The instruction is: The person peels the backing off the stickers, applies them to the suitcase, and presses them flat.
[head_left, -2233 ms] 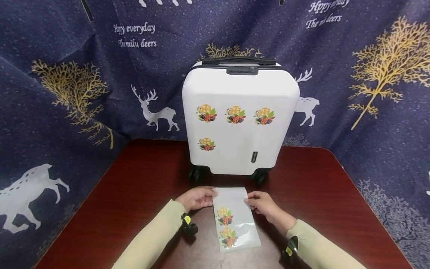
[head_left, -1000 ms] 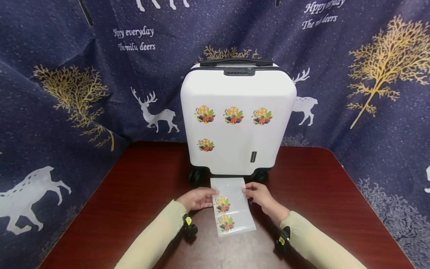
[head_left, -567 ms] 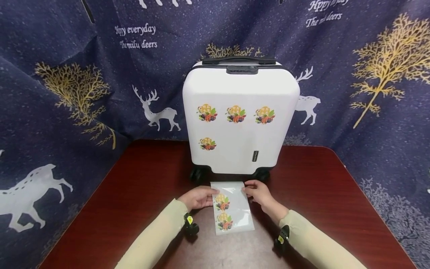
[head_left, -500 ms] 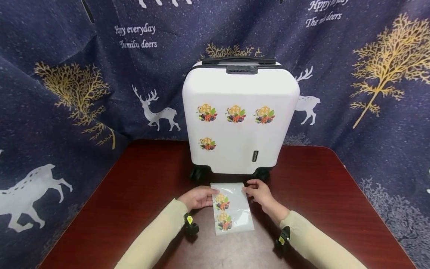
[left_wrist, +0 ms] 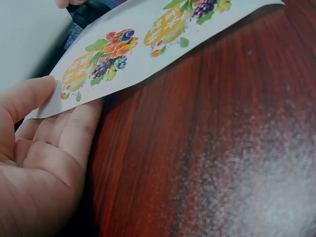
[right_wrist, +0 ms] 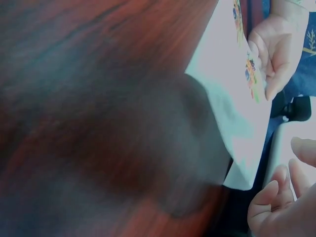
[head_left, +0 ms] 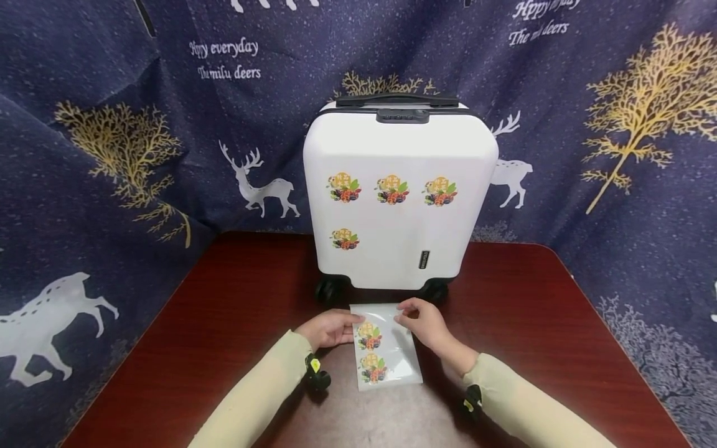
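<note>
A white sticker sheet [head_left: 399,348] with two fruit-print stickers [head_left: 370,336] down its left side is held just above the table before the suitcase. My left hand [head_left: 329,328] pinches its left edge, thumb [left_wrist: 37,94] on top and fingers beneath, as the left wrist view shows. Over the sheet's upper right corner is my right hand [head_left: 428,325]. In the right wrist view, its thumb and bent fingers [right_wrist: 266,195] stand apart from each other, with nothing between them, beside the sheet's end.
A white suitcase [head_left: 386,249] stands upright on black wheels at the back of the dark red table [head_left: 252,292]. Several matching fruit stickers [head_left: 392,189] are on its front, three in a row and one below. A printed blue cloth [head_left: 252,112] hangs behind.
The sheet has shifted toward the suitcase and appears shorter in view. My right hand has let go of its right edge and moved left over the corner; my left hand keeps its hold.
</note>
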`<state>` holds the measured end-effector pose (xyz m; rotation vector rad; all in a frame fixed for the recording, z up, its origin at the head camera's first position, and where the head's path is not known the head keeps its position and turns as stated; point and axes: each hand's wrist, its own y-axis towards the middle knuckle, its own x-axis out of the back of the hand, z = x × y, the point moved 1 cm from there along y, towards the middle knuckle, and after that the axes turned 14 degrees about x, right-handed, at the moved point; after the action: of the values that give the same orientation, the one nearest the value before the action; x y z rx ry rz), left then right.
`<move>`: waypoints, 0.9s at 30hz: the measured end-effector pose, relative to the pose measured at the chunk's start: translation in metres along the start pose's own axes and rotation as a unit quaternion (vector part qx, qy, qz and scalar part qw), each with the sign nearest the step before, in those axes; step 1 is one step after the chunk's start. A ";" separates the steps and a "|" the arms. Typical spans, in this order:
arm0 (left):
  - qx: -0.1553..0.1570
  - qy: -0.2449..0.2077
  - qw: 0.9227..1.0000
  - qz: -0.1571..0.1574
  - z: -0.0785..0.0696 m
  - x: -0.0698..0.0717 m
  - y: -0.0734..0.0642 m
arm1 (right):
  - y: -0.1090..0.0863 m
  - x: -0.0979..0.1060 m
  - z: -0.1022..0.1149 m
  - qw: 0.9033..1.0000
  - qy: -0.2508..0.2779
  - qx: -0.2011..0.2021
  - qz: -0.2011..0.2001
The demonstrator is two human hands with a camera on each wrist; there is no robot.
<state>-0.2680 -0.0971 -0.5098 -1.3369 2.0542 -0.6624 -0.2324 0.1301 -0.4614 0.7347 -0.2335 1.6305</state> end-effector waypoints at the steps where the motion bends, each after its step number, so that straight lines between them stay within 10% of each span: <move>1: 0.001 0.000 1.000 -0.001 0.000 0.000 0.000 | 0.001 -0.001 0.002 1.000 -0.004 0.009 0.005; 9: 0.005 -0.004 1.000 0.007 0.000 0.002 -0.002 | 0.005 -0.018 0.011 0.995 -0.031 0.086 0.047; 27: 0.008 -0.001 1.000 0.022 -0.002 0.002 0.000 | 0.019 -0.047 0.022 0.991 -0.075 0.054 0.094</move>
<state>-0.2695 -0.0988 -0.5087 -1.2795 2.0664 -0.6565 -0.2418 0.0757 -0.4669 0.9429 -0.3334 1.7780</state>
